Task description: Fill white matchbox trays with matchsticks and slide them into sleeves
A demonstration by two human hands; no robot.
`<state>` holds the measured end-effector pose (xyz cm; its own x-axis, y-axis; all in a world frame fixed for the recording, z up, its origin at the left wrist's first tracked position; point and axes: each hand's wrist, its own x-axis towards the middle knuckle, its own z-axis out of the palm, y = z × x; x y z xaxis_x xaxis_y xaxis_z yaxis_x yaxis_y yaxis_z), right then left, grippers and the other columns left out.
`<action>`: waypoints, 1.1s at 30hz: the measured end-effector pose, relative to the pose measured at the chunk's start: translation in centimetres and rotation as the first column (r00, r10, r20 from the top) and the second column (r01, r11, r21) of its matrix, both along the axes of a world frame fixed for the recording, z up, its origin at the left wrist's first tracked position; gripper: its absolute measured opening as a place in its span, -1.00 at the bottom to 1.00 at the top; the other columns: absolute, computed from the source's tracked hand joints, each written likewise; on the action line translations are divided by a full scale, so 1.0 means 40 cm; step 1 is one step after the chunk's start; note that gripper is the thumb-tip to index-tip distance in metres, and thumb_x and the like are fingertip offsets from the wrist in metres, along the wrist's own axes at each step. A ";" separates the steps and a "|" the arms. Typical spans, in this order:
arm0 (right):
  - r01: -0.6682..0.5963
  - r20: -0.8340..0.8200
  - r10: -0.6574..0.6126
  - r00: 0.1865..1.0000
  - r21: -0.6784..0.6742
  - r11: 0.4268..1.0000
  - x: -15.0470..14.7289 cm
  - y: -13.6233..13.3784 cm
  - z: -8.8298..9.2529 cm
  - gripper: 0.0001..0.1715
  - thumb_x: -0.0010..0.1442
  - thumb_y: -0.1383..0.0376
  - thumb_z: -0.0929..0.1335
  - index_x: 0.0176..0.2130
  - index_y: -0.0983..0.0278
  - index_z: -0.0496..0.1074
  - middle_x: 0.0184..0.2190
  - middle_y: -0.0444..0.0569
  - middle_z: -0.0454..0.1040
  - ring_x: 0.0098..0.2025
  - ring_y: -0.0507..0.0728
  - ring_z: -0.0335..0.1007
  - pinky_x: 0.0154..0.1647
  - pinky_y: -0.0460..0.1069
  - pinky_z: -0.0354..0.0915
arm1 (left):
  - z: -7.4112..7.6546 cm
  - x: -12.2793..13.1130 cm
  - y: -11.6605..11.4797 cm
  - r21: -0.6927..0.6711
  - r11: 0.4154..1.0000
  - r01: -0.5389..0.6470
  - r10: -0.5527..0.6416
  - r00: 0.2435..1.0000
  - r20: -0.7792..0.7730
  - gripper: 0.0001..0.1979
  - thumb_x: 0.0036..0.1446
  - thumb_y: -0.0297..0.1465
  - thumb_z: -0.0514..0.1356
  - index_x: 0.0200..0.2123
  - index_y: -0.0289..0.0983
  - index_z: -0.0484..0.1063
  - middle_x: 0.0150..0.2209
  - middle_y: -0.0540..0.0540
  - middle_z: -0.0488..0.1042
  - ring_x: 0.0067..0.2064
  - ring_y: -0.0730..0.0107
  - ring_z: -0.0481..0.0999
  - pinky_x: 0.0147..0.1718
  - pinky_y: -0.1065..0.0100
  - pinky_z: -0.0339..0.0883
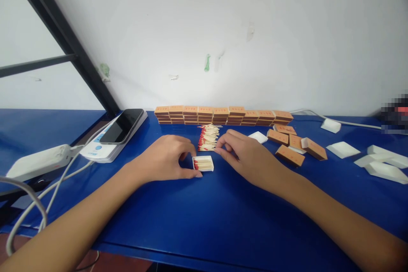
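Observation:
My left hand (170, 157) grips the left end of a small white matchbox tray (208, 158) between thumb and fingers. Inside the tray lie several red-tipped matches (204, 165), heads to the left. Just behind it is a heap of loose matches (208, 138), their red heads also facing left. My right hand (237, 148) has its thumb and fingertips pinched together at the near right edge of this heap. Whatever is between those fingertips is too small to make out.
Stacked matchboxes (213, 114) line the wall. To the right lie several loose matchbox sleeves (290, 157) and white trays (385, 172), with one tray (258, 137) nearer the heap. A phone (123, 125) rests on a white device (98, 148) at left, beside a power strip (40, 163) and cables.

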<state>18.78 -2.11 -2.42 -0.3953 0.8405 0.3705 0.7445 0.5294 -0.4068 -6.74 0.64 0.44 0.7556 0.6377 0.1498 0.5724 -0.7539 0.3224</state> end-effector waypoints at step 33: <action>-0.058 -0.004 0.058 0.998 -0.043 0.997 -0.033 0.033 -0.066 -0.88 0.41 0.37 0.35 -0.24 0.25 0.46 -0.28 -0.09 0.42 -0.34 0.05 0.31 -0.31 -0.03 0.16 | -0.002 0.001 0.001 -0.029 1.000 0.003 -0.003 1.000 -0.011 -0.61 0.06 -0.04 0.45 -0.22 -0.23 0.62 -0.38 0.02 0.49 -0.37 0.44 0.43 -0.39 0.34 0.19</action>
